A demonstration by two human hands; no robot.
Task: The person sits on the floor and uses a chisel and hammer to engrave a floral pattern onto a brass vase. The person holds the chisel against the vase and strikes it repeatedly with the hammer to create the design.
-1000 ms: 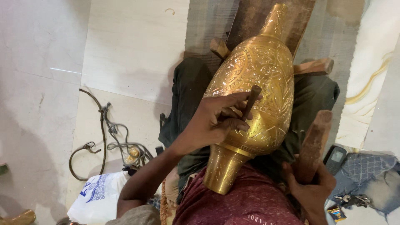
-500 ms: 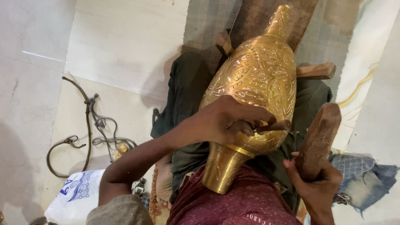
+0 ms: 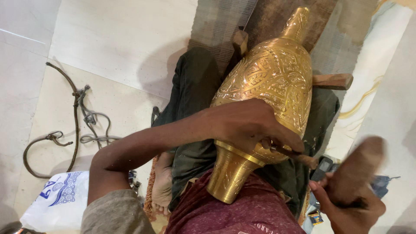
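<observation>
A large engraved brass vase lies tilted across my lap, with its narrow neck pointing away and its flared foot against my maroon shirt. My left hand rests on the vase's lower belly and grips a thin dark chisel whose tip touches the metal. My right hand is at the lower right, closed on a thick wooden mallet that is blurred by motion, just to the right of the chisel's end.
A wooden block and a wooden plank lie under the vase. Ropes and cords trail over the pale tiled floor at the left. A white printed bag sits at the lower left. Small items lie at the lower right.
My left hand has slid lower and further right on the vase with the chisel. The mallet in my right hand has swung and is now blurred. The view has shifted slightly.
</observation>
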